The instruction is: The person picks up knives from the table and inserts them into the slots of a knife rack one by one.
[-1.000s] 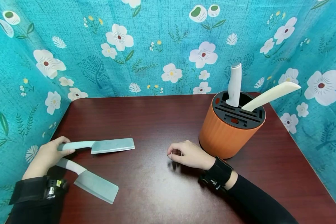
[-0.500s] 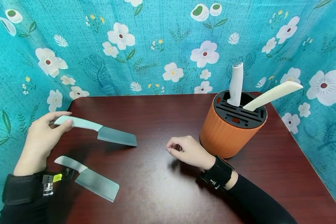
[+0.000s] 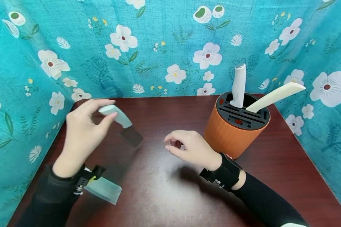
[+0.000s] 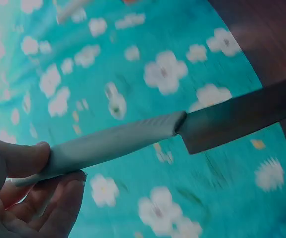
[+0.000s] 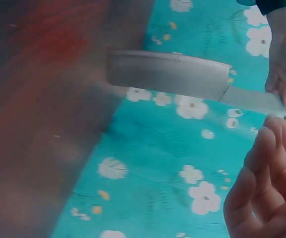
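My left hand point(image 3: 82, 129) pinches a kitchen knife point(image 3: 117, 116) by the end of its pale handle, with the blade held over the table. In the left wrist view, the thumb and fingers close on the butt of the handle point(image 4: 113, 146). The right wrist view shows its broad blade point(image 5: 167, 74) side-on, beyond my right hand. Holding nothing, my right hand point(image 3: 193, 148) has loosely curled fingers and is just left of the knife block. A cleaver point(image 3: 105, 189) lies on the table, its handle mostly hidden by my left wrist.
The round, orange-brown knife block point(image 3: 227, 135) has a black slotted top. A white handle point(image 3: 238, 86) stands upright in it and a cream handle point(image 3: 275, 97) leans right. Floral turquoise cloth point(image 3: 159, 47) borders the dark wooden table point(image 3: 164, 110) at the back and sides.
My left hand has lifted the knife off the table and carried it right and away from me, turning it so the blade points down and right. My right hand has risen slightly.
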Motion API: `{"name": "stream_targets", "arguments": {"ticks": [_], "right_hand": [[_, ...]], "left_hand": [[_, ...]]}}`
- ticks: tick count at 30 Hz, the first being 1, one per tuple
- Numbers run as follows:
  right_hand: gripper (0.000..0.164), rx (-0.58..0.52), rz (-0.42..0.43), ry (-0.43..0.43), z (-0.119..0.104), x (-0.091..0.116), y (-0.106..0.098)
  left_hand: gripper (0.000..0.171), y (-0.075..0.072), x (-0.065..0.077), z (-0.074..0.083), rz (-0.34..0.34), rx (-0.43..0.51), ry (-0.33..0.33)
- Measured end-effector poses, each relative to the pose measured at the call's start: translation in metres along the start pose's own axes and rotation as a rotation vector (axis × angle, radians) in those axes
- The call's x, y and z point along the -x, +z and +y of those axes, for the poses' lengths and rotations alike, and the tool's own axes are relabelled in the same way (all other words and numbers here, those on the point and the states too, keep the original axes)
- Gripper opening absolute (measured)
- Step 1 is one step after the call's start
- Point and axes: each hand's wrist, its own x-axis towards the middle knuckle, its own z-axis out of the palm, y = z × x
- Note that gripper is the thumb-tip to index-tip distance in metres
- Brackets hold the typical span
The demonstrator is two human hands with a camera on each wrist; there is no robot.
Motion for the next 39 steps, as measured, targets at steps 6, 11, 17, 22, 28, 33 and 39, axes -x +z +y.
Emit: {"name": "stream_targets", "arguments": {"ticks": [6, 11, 17, 22, 28, 33, 39], "right_hand": [[0.031, 0.016, 0.089, -0.036, -0.018, -0.009, -0.019], [0.037, 0.038, 0.118, -0.031, -0.033, -0.011, -0.030], [0.028, 0.056, 0.121, -0.038, -0.043, -0.008, -0.032], [0.027, 0.066, 0.138, -0.056, -0.047, -0.006, -0.031], [0.016, 0.087, 0.170, -0.065, -0.048, -0.004, -0.032], [0.020, 0.138, 0.188, -0.093, -0.050, -0.004, -0.037], [0.023, 0.166, 0.250, -0.095, -0.053, -0.008, -0.059]], "left_hand": [[0.039, 0.018, 0.004, 0.039, -0.093, 0.079, 0.124], [0.038, 0.031, 0.012, 0.057, -0.143, 0.146, 0.277], [0.035, 0.042, 0.018, 0.071, -0.176, 0.263, 0.388], [0.035, 0.047, 0.020, 0.077, -0.178, 0.313, 0.436], [0.036, 0.049, 0.024, 0.080, -0.164, 0.312, 0.463], [0.039, 0.048, 0.026, 0.080, -0.160, 0.261, 0.462], [0.076, 0.044, 0.032, 0.073, -0.230, 0.181, 0.350]]}}
